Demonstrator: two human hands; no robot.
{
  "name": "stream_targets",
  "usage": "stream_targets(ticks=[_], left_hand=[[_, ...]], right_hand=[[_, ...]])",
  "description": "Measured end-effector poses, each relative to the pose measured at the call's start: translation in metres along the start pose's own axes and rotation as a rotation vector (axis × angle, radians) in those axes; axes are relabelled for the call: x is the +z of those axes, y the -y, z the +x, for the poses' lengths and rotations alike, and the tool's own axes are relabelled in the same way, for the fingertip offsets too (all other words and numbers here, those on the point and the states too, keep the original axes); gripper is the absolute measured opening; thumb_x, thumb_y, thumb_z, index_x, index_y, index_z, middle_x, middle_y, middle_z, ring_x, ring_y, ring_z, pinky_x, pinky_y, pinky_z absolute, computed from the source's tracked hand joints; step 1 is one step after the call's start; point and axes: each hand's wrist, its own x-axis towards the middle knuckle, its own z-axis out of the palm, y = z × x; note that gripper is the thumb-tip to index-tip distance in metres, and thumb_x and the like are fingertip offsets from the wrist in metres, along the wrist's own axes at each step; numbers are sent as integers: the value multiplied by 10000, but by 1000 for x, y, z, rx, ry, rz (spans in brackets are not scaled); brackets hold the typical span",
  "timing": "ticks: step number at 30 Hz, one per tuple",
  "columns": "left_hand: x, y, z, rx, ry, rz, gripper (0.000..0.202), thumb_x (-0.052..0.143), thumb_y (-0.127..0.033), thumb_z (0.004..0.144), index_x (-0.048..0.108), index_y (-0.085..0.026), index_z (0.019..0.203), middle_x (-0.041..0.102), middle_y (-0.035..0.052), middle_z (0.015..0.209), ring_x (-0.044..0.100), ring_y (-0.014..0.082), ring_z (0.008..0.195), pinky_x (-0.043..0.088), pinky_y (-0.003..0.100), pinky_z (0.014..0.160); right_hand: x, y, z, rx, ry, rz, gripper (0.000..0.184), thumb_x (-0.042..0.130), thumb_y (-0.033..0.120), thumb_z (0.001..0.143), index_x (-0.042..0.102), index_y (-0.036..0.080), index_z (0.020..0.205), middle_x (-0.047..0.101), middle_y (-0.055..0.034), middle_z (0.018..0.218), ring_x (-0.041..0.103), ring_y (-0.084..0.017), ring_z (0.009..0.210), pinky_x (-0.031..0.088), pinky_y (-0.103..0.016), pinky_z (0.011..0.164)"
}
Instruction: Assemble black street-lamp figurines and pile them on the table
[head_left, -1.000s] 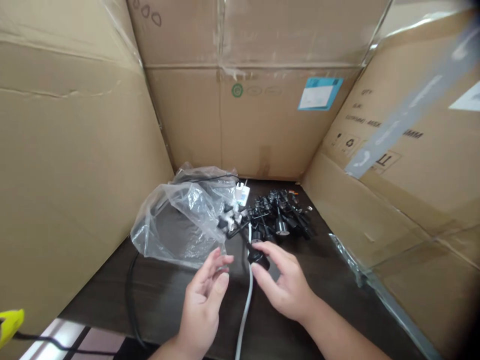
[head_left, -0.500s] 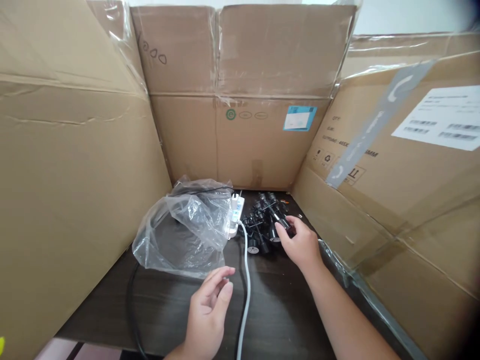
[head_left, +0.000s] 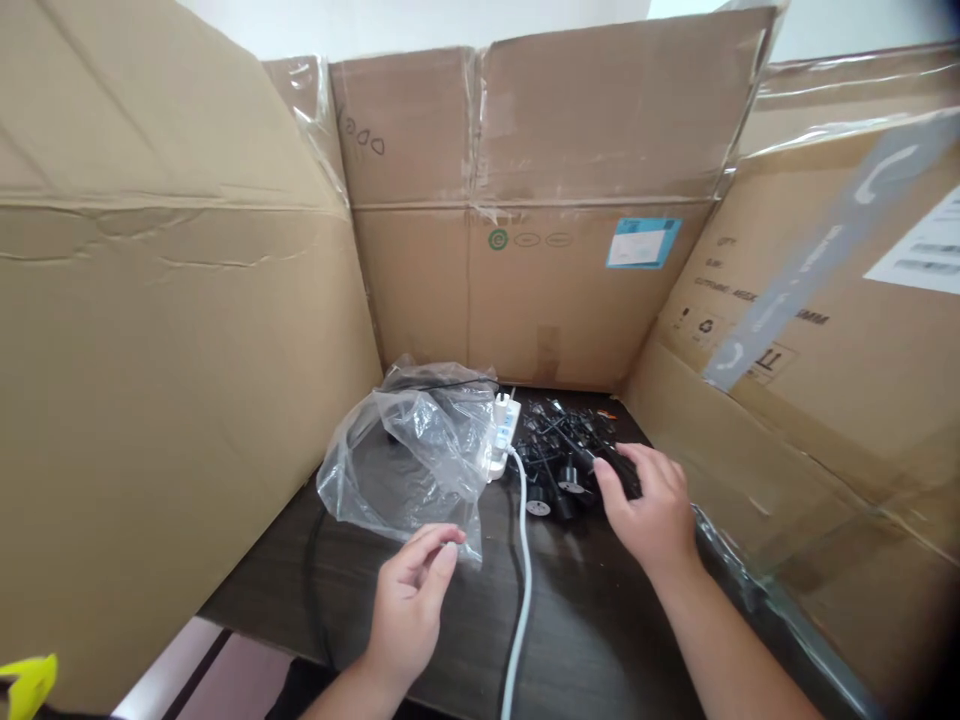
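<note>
My right hand [head_left: 645,505] lies at the right edge of a heap of black plug cords [head_left: 562,450], its fingers curled over a black plug [head_left: 619,470]. My left hand [head_left: 409,605] hangs loosely in front of a clear plastic bag [head_left: 409,465], fingertips near its lower corner and holding nothing. Behind the bag's right side stands a white power strip [head_left: 504,430]. Its white cable [head_left: 521,600] runs toward me between my hands. A black cable [head_left: 315,590] curves along the left, partly hidden by the bag.
Tall cardboard panels [head_left: 525,300] with tape and printed labels wall in the left, back and right of the dark tabletop [head_left: 592,630]. A yellow object [head_left: 26,685] pokes in at the bottom left corner. Beyond the table's near left edge lies a lower floor area.
My right hand has moved forward and right, from beside my left hand onto the heap of plugs. The camera view has also shifted, and the white power strip now shows more fully.
</note>
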Motion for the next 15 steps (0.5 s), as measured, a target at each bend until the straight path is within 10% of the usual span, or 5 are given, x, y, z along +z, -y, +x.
stream_targets(ticks=[8, 15], left_hand=[[-71, 13, 108, 246, 161, 765, 241, 496, -176, 883, 725, -143, 949, 729, 102, 1009, 684, 211, 955, 554, 350, 886], [-59, 38, 178, 289, 359, 1084, 264, 601, -68, 782, 717, -157, 1002, 693, 113, 1112, 585, 262, 1131, 448, 385, 1020]], right_hand=[[-6, 6, -2, 217, -13, 165, 277, 566, 412, 866, 657, 159, 936, 675, -117, 951, 633, -255, 875, 535, -402, 767], [-2, 9, -4, 173, 16, 168, 270, 553, 408, 873, 657, 165, 925, 683, -125, 944, 633, -279, 910, 529, -437, 807]])
